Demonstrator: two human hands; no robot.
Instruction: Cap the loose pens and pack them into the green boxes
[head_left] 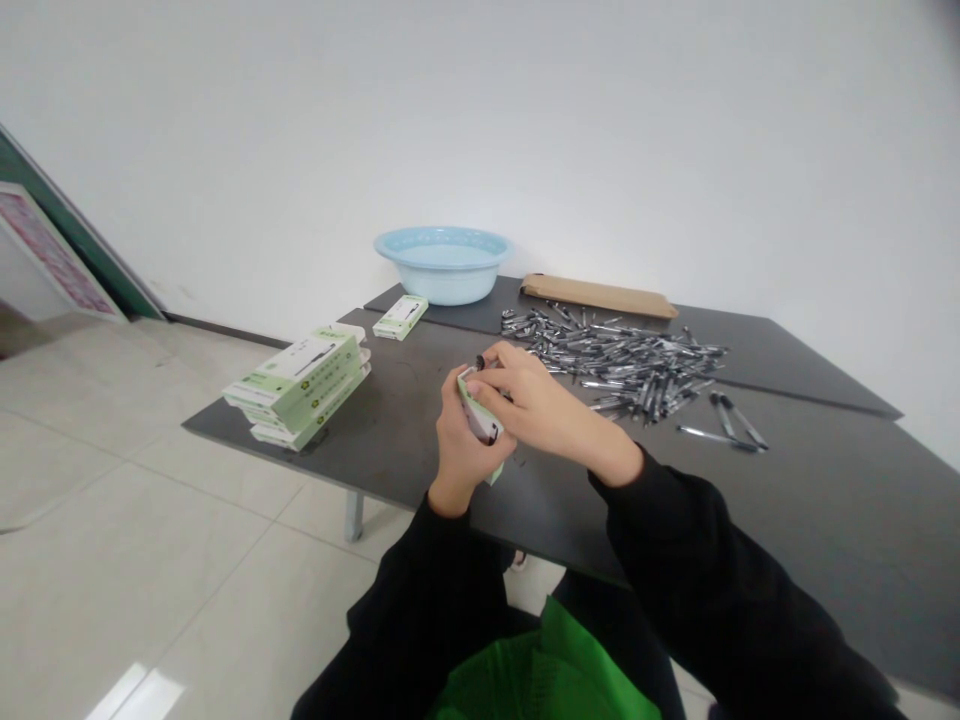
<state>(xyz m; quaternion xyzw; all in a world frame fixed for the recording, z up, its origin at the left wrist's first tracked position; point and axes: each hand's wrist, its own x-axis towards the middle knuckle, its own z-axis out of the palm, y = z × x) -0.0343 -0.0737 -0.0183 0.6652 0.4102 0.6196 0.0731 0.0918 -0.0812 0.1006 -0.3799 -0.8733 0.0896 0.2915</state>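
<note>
A small white and green pen box is held tilted over the near edge of the table. My left hand wraps round it from the left and below. My right hand reaches across its upper end, fingers bent and thumb pressed at the box's opening. A dark pen end pokes out by the right fingertips; the rest of it is hidden behind the fingers. To the right of my hands lies a large loose heap of clear pens with black ends.
Several pen boxes are stacked at the table's left edge. Another pen box lies flat near a light blue basin. A flattened brown cardboard piece rests along the wall. A few stray pens lie right of the heap on the dark table.
</note>
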